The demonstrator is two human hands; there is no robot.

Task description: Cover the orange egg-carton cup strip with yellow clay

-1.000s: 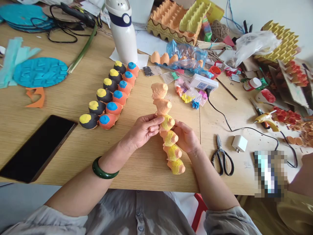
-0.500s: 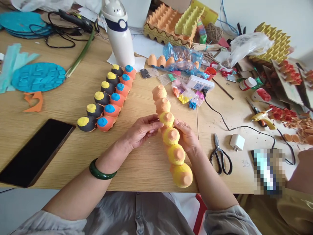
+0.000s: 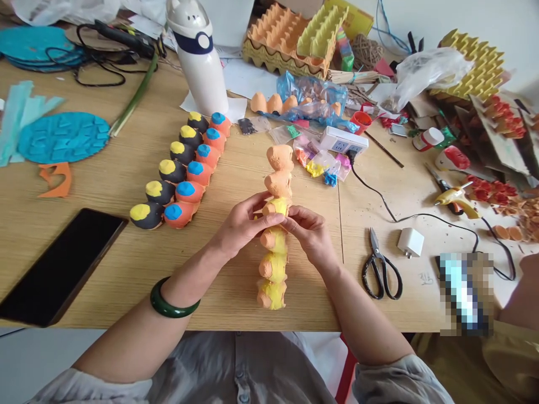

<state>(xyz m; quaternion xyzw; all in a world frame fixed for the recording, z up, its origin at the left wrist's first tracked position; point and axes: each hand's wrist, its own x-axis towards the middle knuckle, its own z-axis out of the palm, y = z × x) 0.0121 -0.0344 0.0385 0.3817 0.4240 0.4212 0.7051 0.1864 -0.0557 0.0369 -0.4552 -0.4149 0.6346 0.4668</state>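
Observation:
Between my hands is an egg-carton strip (image 3: 275, 266), a row of orange cups turned on its side. Yellow clay covers the sides of the nearer cups, while their tips stay orange; the two far cups are bare. My left hand (image 3: 244, 224) grips the strip from the left, its thumb laid across the third cup from the far end. From the right, my right hand (image 3: 310, 231) pinches the same cup with thumb and fingers. Left of them lie two finished-looking strips, a black one with yellow tops (image 3: 160, 192) and an orange one with blue tops (image 3: 191, 191).
A phone (image 3: 63, 264) lies at front left, scissors (image 3: 381, 269) and a white charger (image 3: 410, 242) at right. Behind are a white bottle (image 3: 202, 73), clay packets (image 3: 322, 163), a power strip (image 3: 344, 140) and a glue gun (image 3: 457, 199). Another person's arm (image 3: 524, 297) shows at right.
The strip has been rolled over, so its cup tips now point left and its yellow side faces up. My right hand has moved left and closed in on the cup.

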